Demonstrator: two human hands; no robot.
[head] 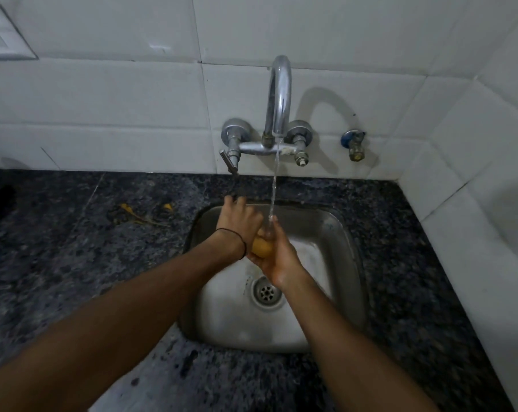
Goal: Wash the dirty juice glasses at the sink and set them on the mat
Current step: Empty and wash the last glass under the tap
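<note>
White tiles back a dark speckled granite counter [73,263], with a steel sink [335,292] set in the centre of the frame. A chrome tap [278,96] on the wall above runs a thin stream of water [275,185] down onto the juice glass [262,247], which is held over the sink's upper left part. The glass is clear, its lower part coloured yellow-orange; its rim is blurred by the water. The right hand [277,257] cups it from beneath, fingers curled round it. The left hand [239,217] lies over it from the left, back upward; whether it grips cannot be told. Yellow scraps [129,210] lie on the counter left of the sink.
</note>
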